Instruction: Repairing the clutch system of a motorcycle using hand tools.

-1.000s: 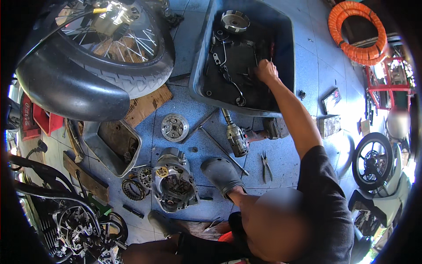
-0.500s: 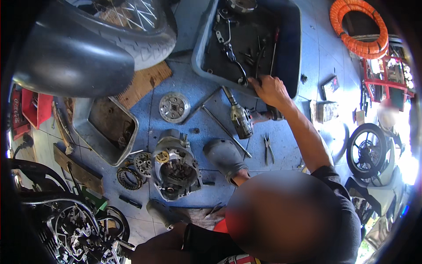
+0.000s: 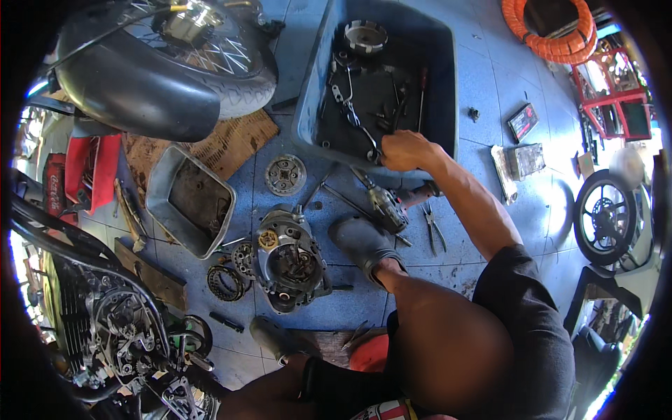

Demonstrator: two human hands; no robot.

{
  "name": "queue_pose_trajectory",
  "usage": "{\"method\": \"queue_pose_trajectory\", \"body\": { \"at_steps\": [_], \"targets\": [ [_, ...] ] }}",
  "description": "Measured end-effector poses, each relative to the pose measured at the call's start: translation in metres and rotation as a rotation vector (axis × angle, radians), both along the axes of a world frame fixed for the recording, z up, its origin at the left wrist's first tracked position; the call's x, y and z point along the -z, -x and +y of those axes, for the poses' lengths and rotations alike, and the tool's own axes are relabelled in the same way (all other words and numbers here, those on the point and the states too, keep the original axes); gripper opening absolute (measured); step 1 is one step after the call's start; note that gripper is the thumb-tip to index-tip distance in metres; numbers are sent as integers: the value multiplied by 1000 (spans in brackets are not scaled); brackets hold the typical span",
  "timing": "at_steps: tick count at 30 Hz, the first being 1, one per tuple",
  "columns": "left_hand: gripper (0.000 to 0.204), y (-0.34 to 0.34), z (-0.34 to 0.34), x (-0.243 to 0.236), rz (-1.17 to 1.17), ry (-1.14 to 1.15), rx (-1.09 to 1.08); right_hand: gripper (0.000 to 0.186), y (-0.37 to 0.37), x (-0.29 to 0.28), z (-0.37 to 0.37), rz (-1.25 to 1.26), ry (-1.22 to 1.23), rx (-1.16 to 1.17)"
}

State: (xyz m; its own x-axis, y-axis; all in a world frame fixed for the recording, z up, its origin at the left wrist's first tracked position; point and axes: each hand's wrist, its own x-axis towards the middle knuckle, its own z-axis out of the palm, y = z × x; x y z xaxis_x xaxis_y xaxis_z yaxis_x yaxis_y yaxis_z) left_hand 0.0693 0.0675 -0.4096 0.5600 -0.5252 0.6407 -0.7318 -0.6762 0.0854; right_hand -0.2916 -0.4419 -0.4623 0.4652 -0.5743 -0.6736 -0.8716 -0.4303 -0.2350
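My right hand [image 3: 409,151] is closed over the near rim of a large blue-grey plastic tub [image 3: 452,84]. What its fingers hold, if anything, is hidden. Beside its knuckles, inside the tub, lies the end of a curved lever-like metal part [image 3: 359,128]. A long thin tool with a red handle [image 3: 423,78], several small dark pieces and a round metal drum [image 3: 365,37] also lie in there. Just below the hand, a power wrench [image 3: 385,208] rests on the floor. My left hand is out of view.
An opened engine case [image 3: 289,260] stands on the tiles by my feet, next to a round metal clutch part [image 3: 285,175]. Pliers [image 3: 434,229] lie to the right. A smaller grey bin [image 3: 159,189], a wheel under a black fender [image 3: 147,98] and a motorcycle engine [image 3: 126,329] occupy the left.
My right hand has gone from fingers partly extended at the tub's near rim to a closed fist there. The whole view has shifted, and the knee covers a different area.
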Motion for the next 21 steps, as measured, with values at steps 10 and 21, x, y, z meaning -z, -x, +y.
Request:
{"method": "queue_pose_trajectory", "body": {
  "at_steps": [10,21],
  "targets": [
    [27,79,42,49,309,-51,-218,39,19,144,-152,-174,979,92],
    [23,192,69,116,854,-192,-429,30,26,149,-160,-78,780,75]
  ]
}}
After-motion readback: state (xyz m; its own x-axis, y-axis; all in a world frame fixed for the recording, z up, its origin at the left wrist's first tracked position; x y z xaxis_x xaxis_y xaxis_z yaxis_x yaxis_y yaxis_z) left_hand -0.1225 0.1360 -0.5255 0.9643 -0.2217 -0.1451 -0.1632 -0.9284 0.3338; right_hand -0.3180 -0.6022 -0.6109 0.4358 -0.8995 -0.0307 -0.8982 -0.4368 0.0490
